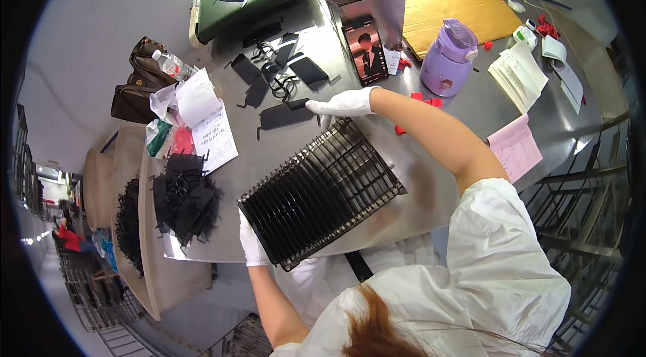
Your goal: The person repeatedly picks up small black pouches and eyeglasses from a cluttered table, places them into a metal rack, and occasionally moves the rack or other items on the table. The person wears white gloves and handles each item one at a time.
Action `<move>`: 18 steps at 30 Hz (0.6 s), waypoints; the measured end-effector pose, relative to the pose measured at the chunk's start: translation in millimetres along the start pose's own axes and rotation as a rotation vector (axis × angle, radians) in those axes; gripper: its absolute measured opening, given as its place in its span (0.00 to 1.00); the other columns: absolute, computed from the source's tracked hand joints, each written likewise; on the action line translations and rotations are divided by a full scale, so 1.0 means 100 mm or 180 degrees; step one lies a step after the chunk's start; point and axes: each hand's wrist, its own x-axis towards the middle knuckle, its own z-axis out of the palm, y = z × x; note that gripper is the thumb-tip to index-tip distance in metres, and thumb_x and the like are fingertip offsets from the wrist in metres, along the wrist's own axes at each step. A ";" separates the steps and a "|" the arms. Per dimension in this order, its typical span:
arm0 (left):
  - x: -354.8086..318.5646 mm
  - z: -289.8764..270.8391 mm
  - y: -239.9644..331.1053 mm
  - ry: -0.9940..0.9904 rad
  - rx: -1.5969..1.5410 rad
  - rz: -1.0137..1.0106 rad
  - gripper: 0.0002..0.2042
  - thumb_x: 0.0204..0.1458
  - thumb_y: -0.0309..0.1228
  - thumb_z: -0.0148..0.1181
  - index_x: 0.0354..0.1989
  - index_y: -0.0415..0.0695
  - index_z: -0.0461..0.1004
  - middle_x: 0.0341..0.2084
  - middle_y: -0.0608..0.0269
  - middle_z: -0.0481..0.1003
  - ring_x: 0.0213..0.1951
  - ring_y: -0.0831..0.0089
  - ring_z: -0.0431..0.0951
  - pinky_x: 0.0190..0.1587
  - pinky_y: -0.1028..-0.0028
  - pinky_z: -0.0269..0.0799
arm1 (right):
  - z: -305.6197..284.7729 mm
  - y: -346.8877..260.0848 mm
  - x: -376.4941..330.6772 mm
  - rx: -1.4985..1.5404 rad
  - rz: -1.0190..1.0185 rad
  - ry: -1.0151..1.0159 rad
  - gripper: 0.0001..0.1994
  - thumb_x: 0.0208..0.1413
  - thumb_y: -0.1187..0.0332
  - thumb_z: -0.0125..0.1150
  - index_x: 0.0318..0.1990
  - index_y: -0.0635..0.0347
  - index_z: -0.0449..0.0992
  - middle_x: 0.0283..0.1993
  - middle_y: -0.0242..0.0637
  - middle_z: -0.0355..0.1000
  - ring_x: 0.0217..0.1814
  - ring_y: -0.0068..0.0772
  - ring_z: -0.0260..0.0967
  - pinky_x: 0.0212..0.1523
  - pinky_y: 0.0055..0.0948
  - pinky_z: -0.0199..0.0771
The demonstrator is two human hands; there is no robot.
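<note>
A black slotted rack [370, 182] is tilted over the near edge of the metal table, its left part filled with a row of thin dark plates. My left hand [252, 241], in a white glove, grips the rack's lower left side; the rack hides most of its fingers. Beyond the rack's far edge, my white-gloved right hand [350, 103] has its fingertips closed on the end of a flat black plate [279, 116] with small hooked ends. More black plates with wire hooks [269, 71] lie loosely farther off.
Black parts [185, 199] are heaped at the left, beside an open notebook [215, 131]. A phone [365, 51] leans against a metal bin [380, 10] of thin rods. A purple bottle [447, 61], a pad [518, 78] and pink paper [515, 148] lie to the right.
</note>
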 end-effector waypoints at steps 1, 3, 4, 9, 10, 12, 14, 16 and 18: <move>0.03 0.00 0.02 0.0135 0.0029 -0.0129 0.24 0.69 0.51 0.46 0.54 0.43 0.77 0.44 0.70 0.79 0.43 0.79 0.77 0.47 0.77 0.75 | -0.01 0.03 -0.01 0.0011 -0.0030 0.0058 0.47 0.61 0.26 0.21 0.53 0.51 0.83 0.62 0.49 0.73 0.68 0.50 0.64 0.73 0.39 0.53; 0.08 0.01 0.06 -0.0168 -0.0226 -0.0122 0.24 0.69 0.50 0.47 0.54 0.42 0.77 0.44 0.69 0.79 0.43 0.78 0.78 0.47 0.77 0.76 | -0.01 0.11 -0.01 -0.0182 0.0103 0.0076 0.46 0.62 0.27 0.19 0.53 0.48 0.83 0.60 0.44 0.75 0.65 0.48 0.68 0.71 0.39 0.57; 0.10 0.02 0.07 0.0062 -0.0037 -0.0118 0.24 0.69 0.50 0.47 0.54 0.42 0.77 0.44 0.69 0.79 0.43 0.78 0.78 0.47 0.76 0.76 | -0.01 0.15 -0.01 -0.0204 0.0090 0.0080 0.45 0.62 0.27 0.20 0.53 0.48 0.83 0.60 0.43 0.75 0.65 0.48 0.68 0.71 0.39 0.57; 0.07 0.10 0.01 0.0101 -0.0316 -0.0165 0.24 0.69 0.50 0.46 0.54 0.43 0.77 0.44 0.66 0.79 0.44 0.75 0.79 0.47 0.73 0.78 | -0.07 0.20 -0.15 -0.0471 -0.0639 0.1248 0.33 0.66 0.36 0.36 0.52 0.51 0.82 0.57 0.43 0.76 0.58 0.50 0.72 0.62 0.40 0.68; 0.08 0.10 0.00 0.0042 -0.0579 -0.0252 0.24 0.69 0.51 0.46 0.54 0.43 0.77 0.44 0.66 0.79 0.43 0.75 0.79 0.47 0.73 0.78 | -0.08 0.18 -0.23 -0.0687 -0.0990 0.1703 0.31 0.66 0.38 0.41 0.52 0.51 0.81 0.55 0.44 0.77 0.55 0.51 0.74 0.58 0.41 0.72; 0.12 0.06 -0.02 -0.0281 -0.0418 -0.0064 0.24 0.70 0.50 0.43 0.54 0.43 0.76 0.46 0.67 0.78 0.45 0.77 0.79 0.47 0.75 0.78 | -0.08 0.15 -0.52 -0.0880 -0.0289 0.1852 0.21 0.65 0.48 0.51 0.49 0.52 0.81 0.47 0.42 0.79 0.51 0.48 0.76 0.53 0.41 0.75; 0.21 -0.03 -0.04 -0.0154 0.0149 0.0281 0.22 0.69 0.45 0.47 0.58 0.41 0.74 0.52 0.59 0.78 0.50 0.70 0.79 0.51 0.72 0.77 | 0.02 0.17 -0.87 -0.1413 -0.0157 0.1752 0.16 0.62 0.54 0.53 0.43 0.52 0.82 0.42 0.40 0.80 0.47 0.48 0.77 0.50 0.43 0.76; 0.32 -0.15 -0.05 0.0319 0.2170 0.0926 0.22 0.66 0.39 0.48 0.63 0.40 0.70 0.58 0.52 0.73 0.59 0.63 0.72 0.60 0.64 0.65 | 0.26 0.21 -1.07 -0.2646 -0.0041 0.1576 0.05 0.53 0.65 0.60 0.34 0.51 0.80 0.29 0.43 0.76 0.33 0.49 0.77 0.36 0.48 0.77; 0.39 -0.26 -0.06 0.0330 0.3479 0.1065 0.24 0.63 0.35 0.48 0.67 0.41 0.66 0.65 0.48 0.66 0.68 0.59 0.62 0.68 0.55 0.51 | 0.53 0.28 -1.07 -0.3210 0.0206 0.1208 0.03 0.49 0.68 0.59 0.28 0.53 0.78 0.23 0.39 0.75 0.28 0.45 0.77 0.29 0.45 0.75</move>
